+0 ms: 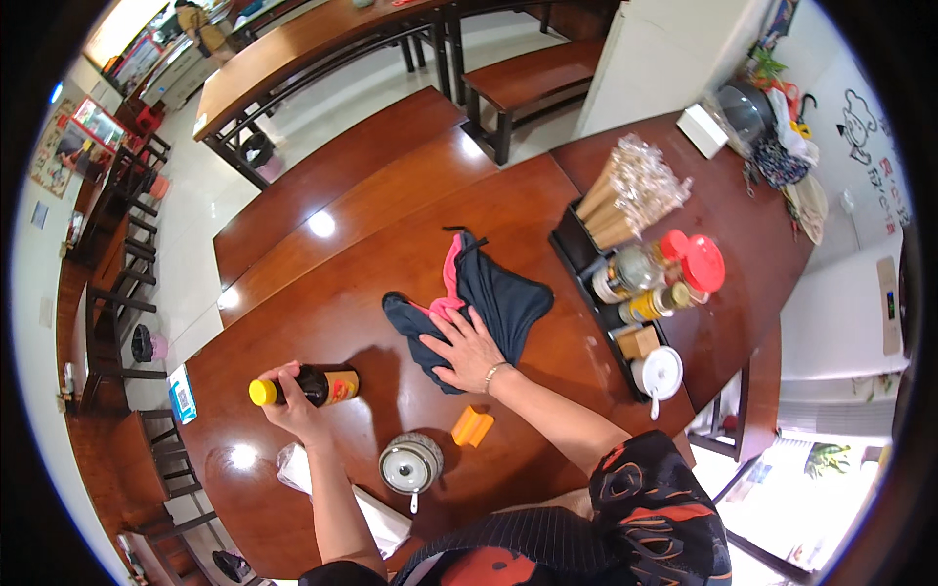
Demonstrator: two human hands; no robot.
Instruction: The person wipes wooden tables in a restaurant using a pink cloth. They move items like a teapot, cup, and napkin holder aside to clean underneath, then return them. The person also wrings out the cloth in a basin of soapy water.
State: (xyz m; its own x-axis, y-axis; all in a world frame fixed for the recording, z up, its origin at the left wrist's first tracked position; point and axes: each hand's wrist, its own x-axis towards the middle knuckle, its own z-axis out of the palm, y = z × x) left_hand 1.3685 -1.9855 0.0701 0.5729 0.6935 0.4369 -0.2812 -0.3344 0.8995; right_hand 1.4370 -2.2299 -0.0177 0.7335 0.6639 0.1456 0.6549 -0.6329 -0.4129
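Note:
My left hand (pixel 297 403) grips the neck and shoulder of a dark sauce bottle (pixel 341 385) with a yellow cap, tilted over the left side of the wooden table (pixel 286 329). Flat on a crumpled dark cloth (pixel 509 297) with pink edging and black ties lies my right hand (pixel 469 353), its fingers spread. A patterned lidded pot (pixel 412 465) with a white spoon handle stands between my forearms. Near my right wrist is a small orange object (pixel 473 426), its kind unclear. A white packet (pixel 381 516) lies partly behind my left forearm.
On the right, a black caddy (pixel 570 254) holds wrapped chopsticks (pixel 608 194), several bottles and a white lidded pot (pixel 657 372). A small box (pixel 702 132) and bags (pixel 780 165) sit farther back. A bench (pixel 352 183) runs along the far side. A person (pixel 196 28) stands in the background.

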